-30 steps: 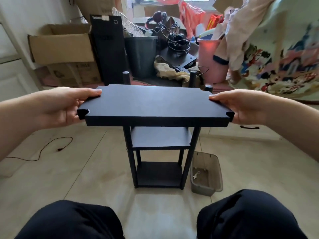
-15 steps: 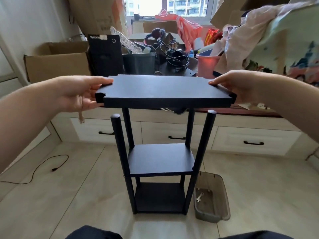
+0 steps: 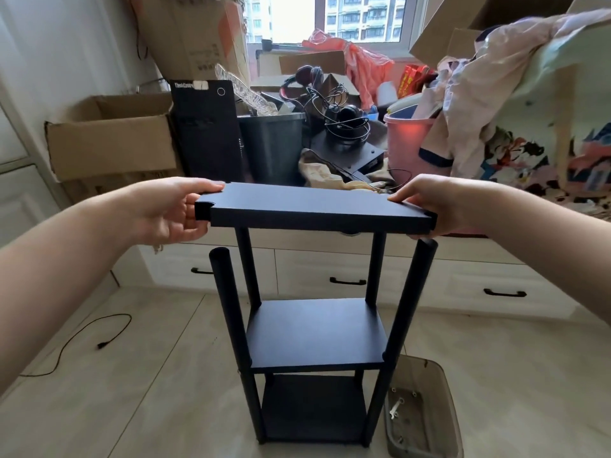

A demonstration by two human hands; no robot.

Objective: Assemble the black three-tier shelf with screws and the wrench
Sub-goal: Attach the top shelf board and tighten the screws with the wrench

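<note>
Holding black top board [image 3: 310,206] level above the shelf frame [image 3: 314,338], left hand [image 3: 172,209] gripping the left end, right hand [image 3: 433,206] gripping the right end, thumbs underneath. Board sitting above the four posts, front left post [image 3: 228,309] top clearly apart from the board, front right post [image 3: 413,312] top just under the right corner. Middle board [image 3: 317,335] and bottom board [image 3: 314,408] already fixed between posts. Standing on tiled floor [image 3: 148,375]. Grey tray [image 3: 426,408] lying just right of the base, holding small wrench [image 3: 395,408] and screws [image 3: 401,399]. Cardboard box [image 3: 109,137] and pink bucket [image 3: 406,143] sitting behind.
</note>
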